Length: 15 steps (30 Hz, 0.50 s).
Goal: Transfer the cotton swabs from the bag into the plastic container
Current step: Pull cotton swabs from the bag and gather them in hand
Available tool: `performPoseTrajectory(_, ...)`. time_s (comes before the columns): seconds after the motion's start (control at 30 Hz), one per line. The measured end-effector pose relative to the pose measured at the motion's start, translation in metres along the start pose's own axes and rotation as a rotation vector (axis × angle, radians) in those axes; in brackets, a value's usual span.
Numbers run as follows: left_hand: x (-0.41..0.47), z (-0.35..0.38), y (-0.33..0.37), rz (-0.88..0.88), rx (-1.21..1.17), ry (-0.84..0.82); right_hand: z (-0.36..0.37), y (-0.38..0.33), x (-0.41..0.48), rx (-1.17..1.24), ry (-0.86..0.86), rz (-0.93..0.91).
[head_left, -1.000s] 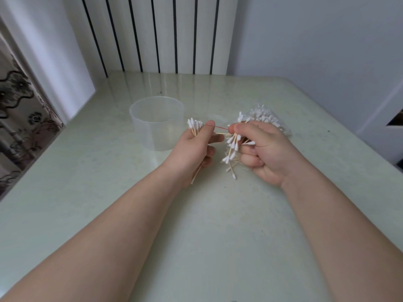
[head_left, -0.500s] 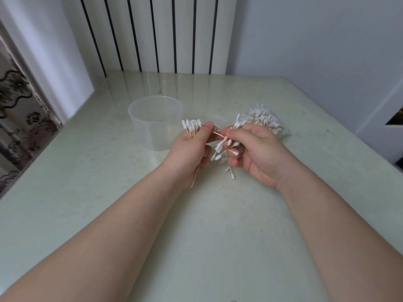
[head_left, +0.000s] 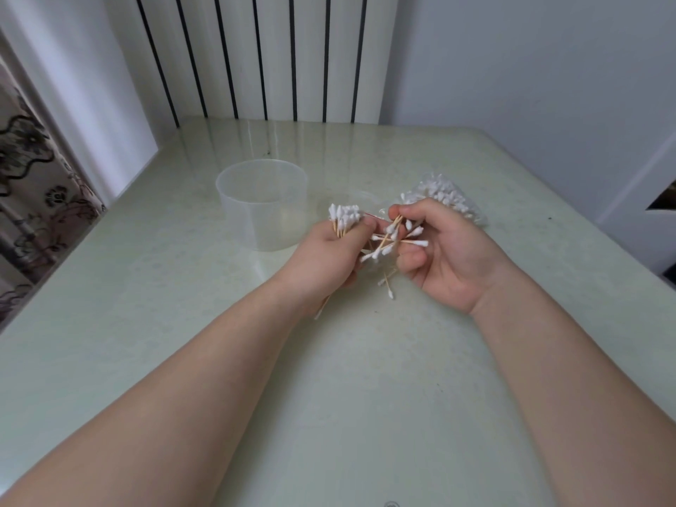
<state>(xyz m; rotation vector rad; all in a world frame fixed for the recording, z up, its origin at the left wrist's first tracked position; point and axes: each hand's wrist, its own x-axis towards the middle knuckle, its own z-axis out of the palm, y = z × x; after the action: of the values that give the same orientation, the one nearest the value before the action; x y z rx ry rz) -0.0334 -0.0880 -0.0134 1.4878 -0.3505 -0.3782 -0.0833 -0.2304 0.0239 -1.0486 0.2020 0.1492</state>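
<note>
Cotton swabs are split three ways here. I see a tidy bundle (head_left: 344, 219) clamped in the left hand (head_left: 325, 261), white tips up, wooden stems poking out under the wrist. A messy loose clump (head_left: 393, 239) sits in the right hand (head_left: 444, 250), sticks crossing every which way; thumb and forefinger pinch the top of it, lower fingers curled beneath. Both hands closed on swabs, held just above the table (head_left: 183, 323), nearly touching each other around the table's middle. A couple of stray swabs (head_left: 387, 285) hang or lie just below the clump; I cannot tell whether they rest on the surface.

The bag (head_left: 444, 193) lies flat on the table just behind the right hand, toward the right edge, clear plastic with many white tips showing through. The plastic container (head_left: 265, 204) stands upright, translucent, round, open-topped, just beyond the left hand, toward the far left corner. I see no swabs inside it.

Table is pale green and glossy. Behind its far edge is a white radiator (head_left: 263, 56) with dark vertical gaps. Patterned curtain (head_left: 25, 184) off the left edge. Grey wall on the right.
</note>
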Motion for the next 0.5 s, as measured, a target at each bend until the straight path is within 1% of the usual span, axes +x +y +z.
performPoseTrajectory(0.1,0.0009,-0.0017,-0.0017,0.004,0.005,-0.033,-0.0008,0.0000,0.0018,-0.035,0.073,-0.041)
performPoseTrajectory(0.27,0.0012,-0.0027,-0.0045,0.012,0.010,-0.037,0.0016,0.0020,0.0049,-0.156,0.257,-0.223)
performPoseTrajectory(0.4,0.0051,-0.0042,-0.0073,0.028,-0.008,0.048,0.0024,0.0045,0.0057,-0.178,0.266,-0.261)
performPoseTrajectory(0.5,0.0077,-0.0058,-0.0075,0.019,-0.046,0.082,0.0011,0.0036,0.0066,-0.225,0.297,-0.297)
